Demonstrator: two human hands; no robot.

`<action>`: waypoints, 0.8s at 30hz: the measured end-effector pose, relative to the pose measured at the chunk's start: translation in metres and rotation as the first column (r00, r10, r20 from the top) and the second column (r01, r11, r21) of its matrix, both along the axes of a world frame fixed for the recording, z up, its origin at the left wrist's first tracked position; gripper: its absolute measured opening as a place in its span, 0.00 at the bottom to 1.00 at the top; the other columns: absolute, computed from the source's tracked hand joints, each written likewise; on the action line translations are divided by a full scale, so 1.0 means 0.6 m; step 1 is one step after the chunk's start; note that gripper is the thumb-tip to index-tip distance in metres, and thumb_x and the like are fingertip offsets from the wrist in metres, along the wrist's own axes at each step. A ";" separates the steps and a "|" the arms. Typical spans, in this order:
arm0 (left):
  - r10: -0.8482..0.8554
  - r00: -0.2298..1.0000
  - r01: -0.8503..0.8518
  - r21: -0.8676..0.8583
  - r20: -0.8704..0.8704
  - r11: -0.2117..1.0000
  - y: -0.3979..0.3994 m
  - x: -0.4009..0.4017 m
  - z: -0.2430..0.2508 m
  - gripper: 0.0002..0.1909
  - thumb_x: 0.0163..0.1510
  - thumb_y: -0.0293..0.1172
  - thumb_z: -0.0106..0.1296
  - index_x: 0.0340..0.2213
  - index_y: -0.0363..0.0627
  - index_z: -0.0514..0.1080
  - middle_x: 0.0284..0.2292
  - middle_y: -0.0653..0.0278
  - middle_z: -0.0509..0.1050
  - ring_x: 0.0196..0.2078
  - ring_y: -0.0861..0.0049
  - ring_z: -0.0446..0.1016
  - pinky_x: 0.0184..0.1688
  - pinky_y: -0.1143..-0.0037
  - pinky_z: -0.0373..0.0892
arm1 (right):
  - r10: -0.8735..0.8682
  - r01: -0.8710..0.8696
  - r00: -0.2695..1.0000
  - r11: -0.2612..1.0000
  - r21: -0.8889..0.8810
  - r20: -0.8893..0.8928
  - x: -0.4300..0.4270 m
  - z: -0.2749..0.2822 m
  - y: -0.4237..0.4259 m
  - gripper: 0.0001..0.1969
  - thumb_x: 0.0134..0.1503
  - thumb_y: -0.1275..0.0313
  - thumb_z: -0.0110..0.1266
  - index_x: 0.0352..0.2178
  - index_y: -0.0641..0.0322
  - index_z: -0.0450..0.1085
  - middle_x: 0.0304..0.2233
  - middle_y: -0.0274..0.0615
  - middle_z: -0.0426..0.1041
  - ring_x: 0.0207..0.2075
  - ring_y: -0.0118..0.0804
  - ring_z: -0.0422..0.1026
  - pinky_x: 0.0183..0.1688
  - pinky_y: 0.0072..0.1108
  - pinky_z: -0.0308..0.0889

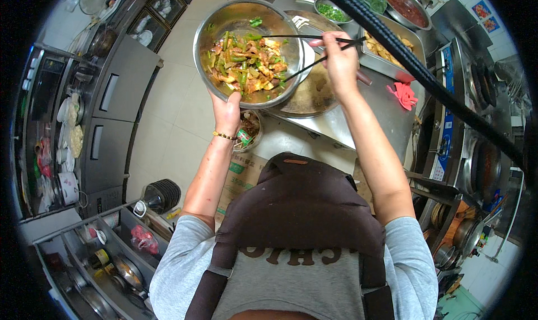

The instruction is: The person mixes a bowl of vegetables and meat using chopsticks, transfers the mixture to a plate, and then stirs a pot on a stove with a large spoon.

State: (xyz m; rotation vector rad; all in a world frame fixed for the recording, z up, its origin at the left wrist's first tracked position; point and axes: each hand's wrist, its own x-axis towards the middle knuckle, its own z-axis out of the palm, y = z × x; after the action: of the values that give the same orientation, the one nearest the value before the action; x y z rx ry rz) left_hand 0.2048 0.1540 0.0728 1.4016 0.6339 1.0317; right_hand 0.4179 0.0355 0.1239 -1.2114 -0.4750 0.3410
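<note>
My left hand (227,113) grips the near rim of a stainless steel mixing bowl (297,85), thumb over the edge. The bowl is tilted towards me and holds chopped green stalks mixed with browned, saucy pieces (248,64). In my right hand (341,64) is a pair of black chopsticks (309,66), spread apart, with their tips inside the bowl at the right of the food. Behind the bowl, partly hidden, a round wooden chopping board (313,95) lies on the steel worktop (380,110). A cleaver handle (364,77) shows beside my right wrist.
At the back right are a bowl of chopped greens (331,12), a steel tray of yellowish pieces (388,70) and a bowl of red sauce (407,9). A pink cloth (404,95) lies near the cooker (441,122). Below stands a waste bucket (251,131); a large bottle (162,196) is at left.
</note>
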 end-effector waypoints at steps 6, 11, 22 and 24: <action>0.054 0.996 -0.046 0.106 -0.075 0.993 0.040 0.014 0.009 0.33 0.37 0.15 0.39 0.49 0.38 0.48 0.43 0.58 0.58 0.46 0.72 0.58 0.50 0.77 0.53 | 0.011 -0.008 0.998 0.999 -0.044 0.068 -0.039 -0.054 0.088 0.07 0.53 0.71 0.43 0.30 0.65 0.62 0.22 0.39 0.72 0.10 0.20 0.59 0.13 0.12 0.56; 0.085 0.989 -0.063 0.177 -0.122 0.982 0.055 0.025 0.010 0.32 0.38 0.16 0.39 0.49 0.39 0.47 0.44 0.58 0.58 0.46 0.73 0.58 0.50 0.77 0.53 | -0.028 0.028 1.000 0.997 -0.065 0.001 -0.022 -0.074 0.112 0.06 0.48 0.71 0.48 0.24 0.65 0.65 0.16 0.39 0.71 0.17 0.25 0.67 0.22 0.18 0.62; 0.160 0.967 -0.104 0.266 -0.196 0.958 0.067 0.031 0.023 0.35 0.38 0.15 0.40 0.51 0.40 0.46 0.46 0.57 0.58 0.49 0.72 0.57 0.52 0.77 0.52 | 0.067 -0.066 0.998 0.995 -0.079 0.009 0.000 -0.094 0.138 0.08 0.48 0.70 0.47 0.23 0.67 0.64 0.16 0.42 0.70 0.20 0.30 0.71 0.23 0.20 0.64; 0.163 0.963 -0.099 0.284 -0.215 0.954 0.068 0.031 0.026 0.36 0.39 0.15 0.40 0.52 0.40 0.45 0.47 0.56 0.57 0.50 0.71 0.57 0.52 0.77 0.52 | 0.060 -0.059 0.998 0.995 -0.084 0.018 0.003 -0.097 0.140 0.08 0.47 0.71 0.47 0.23 0.67 0.65 0.15 0.41 0.70 0.19 0.29 0.71 0.23 0.20 0.64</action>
State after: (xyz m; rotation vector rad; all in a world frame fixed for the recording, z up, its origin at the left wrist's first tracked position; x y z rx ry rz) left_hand 0.2235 0.1949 0.0887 1.7603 0.7910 1.0970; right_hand 0.4196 0.1196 0.0660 -1.2842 -0.5197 0.4029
